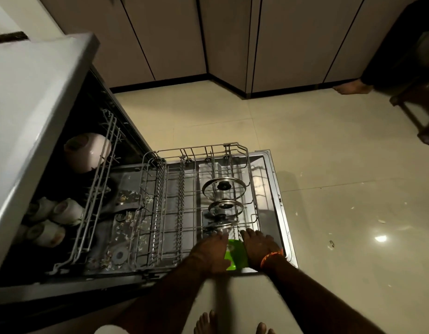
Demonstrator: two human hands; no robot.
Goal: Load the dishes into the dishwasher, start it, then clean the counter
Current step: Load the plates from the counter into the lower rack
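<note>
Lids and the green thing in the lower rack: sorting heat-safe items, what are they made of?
Lids: apparently clear glass with shiny metal rims and dark knobs, since the rack shows through. Green thing: likely plastic, bright, smooth and opaque, mostly hidden between both hands.

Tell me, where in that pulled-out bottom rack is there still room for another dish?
The lower rack is bare through its middle: the rows of tines between the dishwasher tub and the glass lids hold nothing. The right end is crowded: three lids stand there, and both hands, left hand and right hand, handle a green plate at the near corner.
</note>
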